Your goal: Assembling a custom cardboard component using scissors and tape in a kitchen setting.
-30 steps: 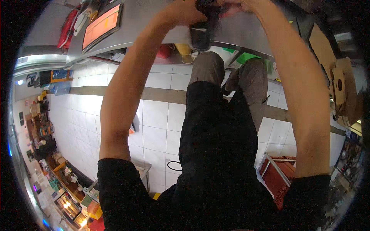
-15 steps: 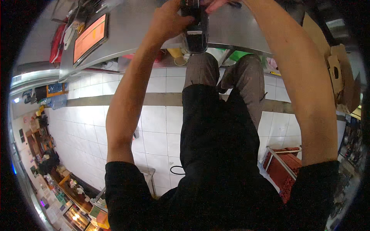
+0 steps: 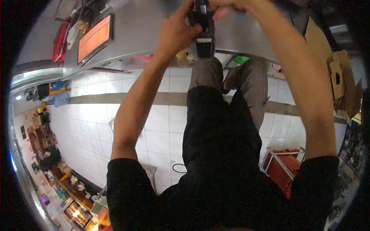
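At the top of the head view, a black elongated device [image 3: 205, 45] with a clear, rounded near end sits at the front edge of the metal table. Its exact kind I cannot make out. My left hand [image 3: 176, 34] closes on the device's left side, thumb pressed across it. My right hand [image 3: 227, 7] is at the device's far right side, blurred and cut by the upper edge, so its fingers cannot be read. Something pink [image 3: 221, 14] shows just below it.
The metal table [image 3: 146, 30] carries a tablet with an orange screen [image 3: 95, 38] at left, near a red item [image 3: 59, 42]. Cut cardboard [image 3: 337, 77] stands at right. A red-seated metal-framed stool [image 3: 283, 169] is at lower right, above a white tiled floor [image 3: 88, 123].
The whole view has shifted slightly, so table, tablet and device appear further right and lower. My right hand has come in leftward over the device's far end; my left hand keeps its hold.
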{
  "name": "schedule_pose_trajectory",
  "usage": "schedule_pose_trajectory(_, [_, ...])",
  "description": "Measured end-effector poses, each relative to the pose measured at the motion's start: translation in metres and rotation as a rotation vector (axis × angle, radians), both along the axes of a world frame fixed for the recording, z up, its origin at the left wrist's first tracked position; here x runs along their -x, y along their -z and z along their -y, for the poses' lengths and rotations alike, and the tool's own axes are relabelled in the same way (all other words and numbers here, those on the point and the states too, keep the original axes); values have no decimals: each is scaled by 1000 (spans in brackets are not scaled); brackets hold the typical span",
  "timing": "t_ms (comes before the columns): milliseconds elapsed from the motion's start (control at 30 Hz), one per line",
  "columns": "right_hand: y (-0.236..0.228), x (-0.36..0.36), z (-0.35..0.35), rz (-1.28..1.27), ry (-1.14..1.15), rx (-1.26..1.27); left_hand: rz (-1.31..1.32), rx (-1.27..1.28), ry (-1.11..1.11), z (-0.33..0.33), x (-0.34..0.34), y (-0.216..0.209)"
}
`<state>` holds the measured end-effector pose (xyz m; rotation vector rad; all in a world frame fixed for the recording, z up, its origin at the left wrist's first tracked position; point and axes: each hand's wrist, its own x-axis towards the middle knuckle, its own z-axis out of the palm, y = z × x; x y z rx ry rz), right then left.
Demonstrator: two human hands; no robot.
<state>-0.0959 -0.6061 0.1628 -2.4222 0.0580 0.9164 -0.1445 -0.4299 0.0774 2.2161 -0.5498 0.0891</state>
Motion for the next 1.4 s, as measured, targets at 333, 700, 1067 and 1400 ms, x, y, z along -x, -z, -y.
schedule_pose_trajectory(333, [79, 40, 22, 1058, -52, -26, -116, 84, -2, 7, 7, 5])
schedule_pose_trajectory(700, [111, 50, 4, 1306, 83, -218, -104, 292, 115, -11, -14, 22])
schedule_pose_trajectory(1067, [20, 190, 21, 1356, -13, -313, -254, 717, 15, 30, 140, -66])
schedule_pose_trajectory(1400, [87, 292, 21, 647, 735, -917, -530, 760, -144, 57, 222, 1])
